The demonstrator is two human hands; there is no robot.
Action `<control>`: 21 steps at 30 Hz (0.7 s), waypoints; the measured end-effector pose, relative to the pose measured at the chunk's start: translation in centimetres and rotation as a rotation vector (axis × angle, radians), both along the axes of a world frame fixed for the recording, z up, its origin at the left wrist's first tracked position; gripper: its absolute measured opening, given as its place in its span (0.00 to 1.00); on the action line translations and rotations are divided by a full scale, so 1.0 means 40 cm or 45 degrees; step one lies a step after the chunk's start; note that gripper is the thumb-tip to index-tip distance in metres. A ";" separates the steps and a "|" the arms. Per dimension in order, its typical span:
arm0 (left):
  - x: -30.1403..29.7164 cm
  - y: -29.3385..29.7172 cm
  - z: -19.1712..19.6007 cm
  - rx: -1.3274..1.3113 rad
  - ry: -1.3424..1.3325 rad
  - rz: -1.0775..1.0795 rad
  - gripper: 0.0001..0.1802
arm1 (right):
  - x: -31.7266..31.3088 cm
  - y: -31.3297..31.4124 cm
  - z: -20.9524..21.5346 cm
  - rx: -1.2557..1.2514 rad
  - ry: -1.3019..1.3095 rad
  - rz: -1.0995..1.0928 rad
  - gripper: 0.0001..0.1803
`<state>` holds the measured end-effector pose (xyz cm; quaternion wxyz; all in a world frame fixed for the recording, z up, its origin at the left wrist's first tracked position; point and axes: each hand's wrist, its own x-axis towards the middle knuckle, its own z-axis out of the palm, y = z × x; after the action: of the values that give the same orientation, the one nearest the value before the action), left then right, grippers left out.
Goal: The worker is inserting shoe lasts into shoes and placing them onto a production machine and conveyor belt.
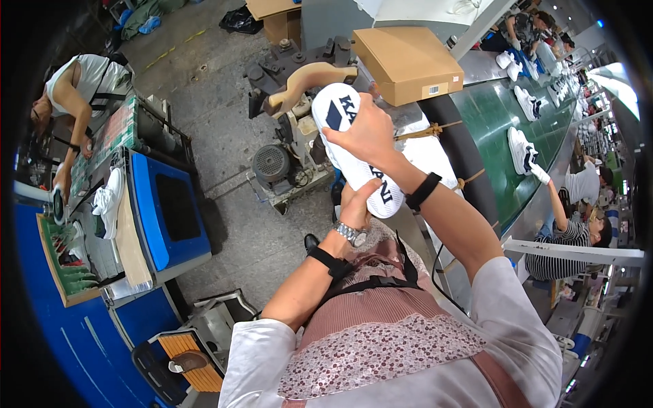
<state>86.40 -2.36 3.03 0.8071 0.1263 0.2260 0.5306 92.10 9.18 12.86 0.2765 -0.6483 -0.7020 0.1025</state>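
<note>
Both my hands hold a white shoe [345, 162], its sole turned up toward me with dark lettering and a dark patch on it. My right hand [373, 129] is closed across the middle of the sole, fingers wrapped over its right edge and thumb toward the left edge. Lower down, my left hand [355, 206] grips the other end, its thumb on the sole and its fingers hidden beneath. The shoe's upper is mostly out of sight under the sole. It is held in the air in front of a machine with a curved tan pad [309, 83].
An electric motor [273, 163] sits low on the machine. To its right are a cardboard box [408, 61] and a green conveyor [486, 126] carrying white shoes [521, 149], one touched by a co-worker's gloved hand [540, 174]. Leftward, another person works beside a blue cabinet [144, 214].
</note>
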 end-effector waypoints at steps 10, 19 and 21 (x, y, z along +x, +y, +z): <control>0.016 -0.019 0.029 -0.100 0.154 0.188 0.24 | 0.017 -0.018 -0.009 0.076 0.109 0.024 0.45; -0.007 -0.051 -0.008 0.090 0.385 0.073 0.25 | 0.037 -0.078 -0.023 0.260 0.264 0.040 0.43; -0.030 -0.087 -0.027 0.332 0.777 -0.061 0.30 | 0.070 -0.150 -0.028 0.283 0.374 -0.026 0.43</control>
<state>85.20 -5.85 1.93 0.6914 0.3869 0.3844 0.4737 94.91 3.17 11.76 0.4469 -0.5988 -0.6546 0.1151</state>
